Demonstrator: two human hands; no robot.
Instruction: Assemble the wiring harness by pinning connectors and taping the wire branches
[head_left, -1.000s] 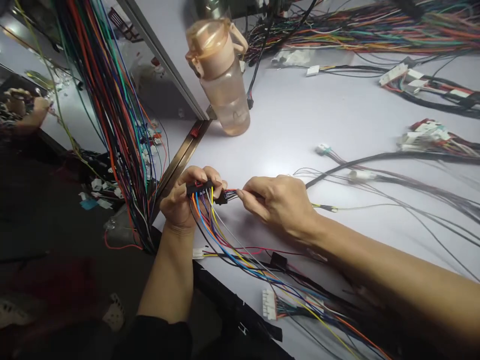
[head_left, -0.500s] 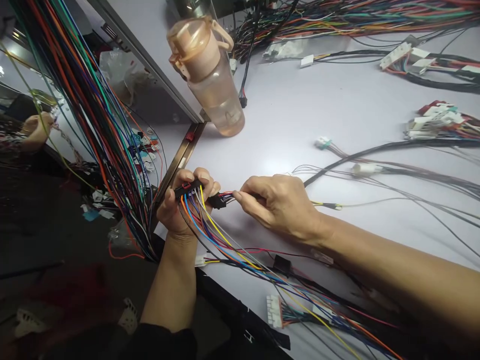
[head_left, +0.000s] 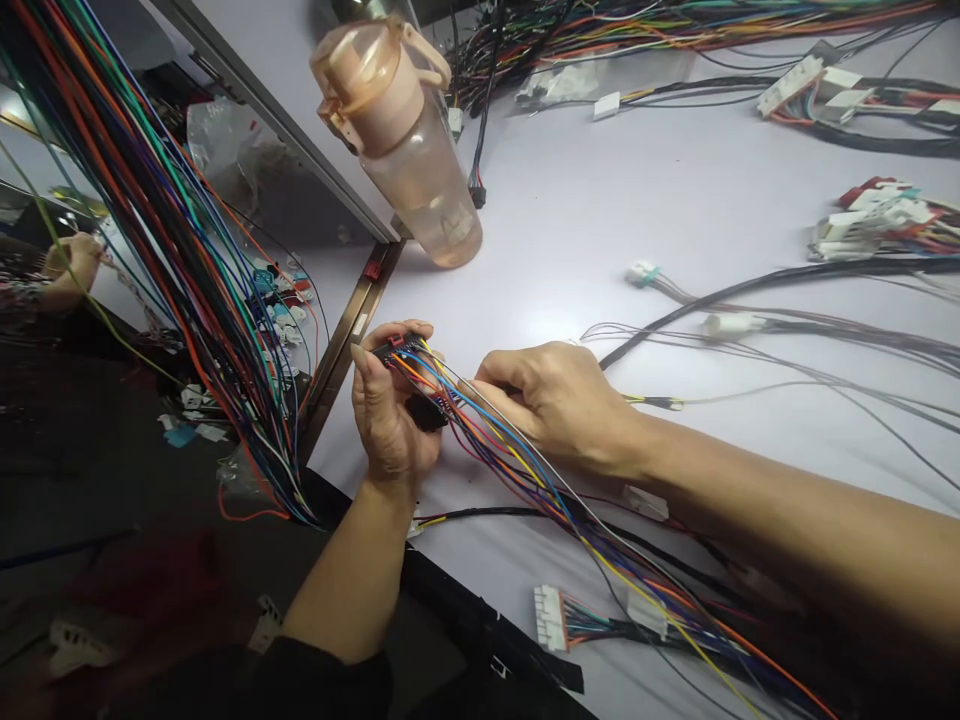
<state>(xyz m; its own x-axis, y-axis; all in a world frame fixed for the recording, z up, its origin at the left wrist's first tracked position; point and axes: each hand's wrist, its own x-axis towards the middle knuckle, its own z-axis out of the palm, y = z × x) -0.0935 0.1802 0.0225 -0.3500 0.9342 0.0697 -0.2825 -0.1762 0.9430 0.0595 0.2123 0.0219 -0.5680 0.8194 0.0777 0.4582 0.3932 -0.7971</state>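
Note:
My left hand point(head_left: 390, 425) grips a wide black connector point(head_left: 403, 347) with a red piece on top, thumb on one side and fingers behind. Orange, blue, yellow, white and other wires point(head_left: 517, 455) run from it down to the right. A second black connector point(head_left: 427, 411) sits lower, beside my left palm; whether the palm touches it I cannot tell. My right hand point(head_left: 559, 405) is closed, thumb and forefinger pinching thin wires just right of this second connector. The fingertips partly hide those wires.
A bottle point(head_left: 409, 150) with a peach lid stands behind my hands. A thick hanging wire bundle point(head_left: 187, 270) is at left. Harnesses with white connectors point(head_left: 549, 618) lie in front and at right. Another person's hand point(head_left: 75, 260) shows at far left.
My left hand has moved right and turned the wide connector, closer to my right hand. Its wires now pass in front of the second connector's wires. My right hand stays nearly in place.

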